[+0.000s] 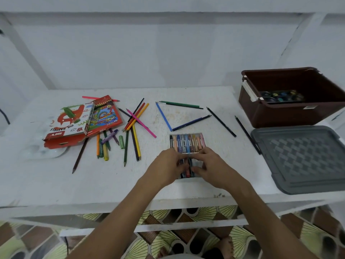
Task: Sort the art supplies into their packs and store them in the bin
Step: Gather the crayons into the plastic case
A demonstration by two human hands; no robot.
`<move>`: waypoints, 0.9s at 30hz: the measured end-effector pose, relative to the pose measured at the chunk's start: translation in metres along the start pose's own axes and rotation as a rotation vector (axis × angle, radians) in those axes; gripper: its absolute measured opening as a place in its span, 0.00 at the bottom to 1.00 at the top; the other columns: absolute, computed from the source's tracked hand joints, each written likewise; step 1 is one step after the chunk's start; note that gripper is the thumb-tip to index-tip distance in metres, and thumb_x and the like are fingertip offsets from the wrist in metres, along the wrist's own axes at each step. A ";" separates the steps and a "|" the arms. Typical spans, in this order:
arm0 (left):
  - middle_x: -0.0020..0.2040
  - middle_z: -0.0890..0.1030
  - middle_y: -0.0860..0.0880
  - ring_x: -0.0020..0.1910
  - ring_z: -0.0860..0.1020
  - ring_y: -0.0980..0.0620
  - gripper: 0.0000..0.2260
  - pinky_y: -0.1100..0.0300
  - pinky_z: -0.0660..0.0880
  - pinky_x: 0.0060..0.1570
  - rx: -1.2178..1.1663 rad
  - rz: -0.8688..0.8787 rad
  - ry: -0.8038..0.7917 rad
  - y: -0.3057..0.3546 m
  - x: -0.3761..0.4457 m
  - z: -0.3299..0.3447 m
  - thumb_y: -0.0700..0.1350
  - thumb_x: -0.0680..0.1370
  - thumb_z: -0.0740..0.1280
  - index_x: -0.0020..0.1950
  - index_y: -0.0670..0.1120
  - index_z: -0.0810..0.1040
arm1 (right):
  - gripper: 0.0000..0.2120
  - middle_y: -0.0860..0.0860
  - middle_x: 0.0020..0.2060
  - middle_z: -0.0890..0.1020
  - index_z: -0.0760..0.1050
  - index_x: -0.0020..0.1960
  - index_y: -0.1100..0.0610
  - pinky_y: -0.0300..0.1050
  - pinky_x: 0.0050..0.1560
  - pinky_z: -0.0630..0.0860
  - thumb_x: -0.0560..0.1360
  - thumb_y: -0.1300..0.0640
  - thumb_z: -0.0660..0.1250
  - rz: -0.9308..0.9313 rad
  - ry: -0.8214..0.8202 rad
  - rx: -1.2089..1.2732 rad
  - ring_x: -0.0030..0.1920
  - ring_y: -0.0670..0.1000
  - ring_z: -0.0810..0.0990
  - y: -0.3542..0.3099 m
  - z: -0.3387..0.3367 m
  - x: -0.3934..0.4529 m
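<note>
From the head camera, both hands meet over a clear tray of oil pastels (pixel 187 144) lying near the front middle of the white tabletop (pixel 186 116). The left hand (pixel 166 168) has its fingers curled down onto the near half of the tray, and the right hand (pixel 212 168) does the same from the other side; the fingertips of both sit among the pastels there, but whether either pinches a single stick cannot be told. The far row of pastels shows uncovered, lying side by side.

To the left, the oil pastel box (pixel 69 124) lies open and partly on top of a red pencil box (pixel 106 116). Beside and in front of them is a loose heap of coloured pencils (pixel 134 126), with a few stray pastels (pixel 104 148) mixed in near the boxes. A pale plastic palette (pixel 43 150) lies under the near corner of the pastel box.

Behind the tray lie a light blue pencil (pixel 164 116), a dark blue pencil (pixel 191 122), a green pencil (pixel 179 104) and two black pencils (pixel 221 122).

At the right end, the brown bin (pixel 287 116) stands open with a paint set (pixel 281 96) inside. Its grey lid (pixel 302 159) lies flat in front of it.
</note>
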State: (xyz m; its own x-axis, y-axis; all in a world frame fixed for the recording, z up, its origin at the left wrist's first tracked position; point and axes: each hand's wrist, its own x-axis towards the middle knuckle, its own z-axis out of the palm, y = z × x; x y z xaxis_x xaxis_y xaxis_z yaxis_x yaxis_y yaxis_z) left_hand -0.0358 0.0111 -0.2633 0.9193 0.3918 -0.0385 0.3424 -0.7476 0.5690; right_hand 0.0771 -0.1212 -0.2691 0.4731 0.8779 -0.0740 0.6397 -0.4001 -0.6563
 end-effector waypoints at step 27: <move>0.37 0.66 0.63 0.34 0.70 0.64 0.14 0.73 0.61 0.30 -0.083 -0.001 0.020 -0.008 -0.002 0.004 0.50 0.75 0.69 0.60 0.53 0.80 | 0.27 0.47 0.59 0.68 0.69 0.69 0.47 0.37 0.61 0.64 0.71 0.54 0.72 0.057 -0.108 -0.024 0.58 0.44 0.66 -0.005 -0.005 0.001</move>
State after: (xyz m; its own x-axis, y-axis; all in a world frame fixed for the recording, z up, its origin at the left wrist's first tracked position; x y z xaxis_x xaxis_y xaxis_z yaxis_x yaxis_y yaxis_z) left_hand -0.0398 0.0143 -0.2710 0.9148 0.4033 -0.0232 0.3250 -0.7006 0.6353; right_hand 0.0771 -0.1197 -0.2624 0.4418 0.8763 -0.1920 0.6285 -0.4551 -0.6308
